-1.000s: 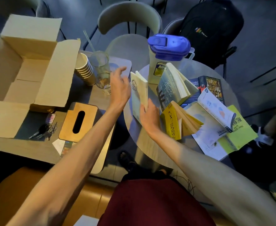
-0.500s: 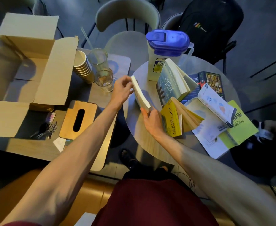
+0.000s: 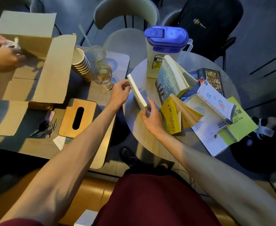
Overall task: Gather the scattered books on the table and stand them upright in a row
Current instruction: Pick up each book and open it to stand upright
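A thin white book (image 3: 137, 92) stands on edge at the left of the round table (image 3: 143, 136). My left hand (image 3: 120, 93) pinches its far end and my right hand (image 3: 150, 115) grips its near end. To the right, a grey-blue book (image 3: 168, 80) leans half open against the jug. A yellow book (image 3: 171, 118) stands fanned open beside my right hand. Further right lie a dark book (image 3: 212, 80), a white book (image 3: 215, 101) and a green book (image 3: 241, 126) over loose papers.
A blue-lidded jug (image 3: 165, 49) stands at the table's back. On the left table are an open cardboard box (image 3: 41, 69) with another person's hands (image 3: 2, 53) in it, stacked paper cups (image 3: 81, 66), two glasses (image 3: 101, 75), a wooden tissue box (image 3: 77, 118) and keys (image 3: 46, 127).
The white book was closed and turned on edge; my left hand came down onto its far end and my right hand shifted to its near end. Another person's hands appeared in the box.
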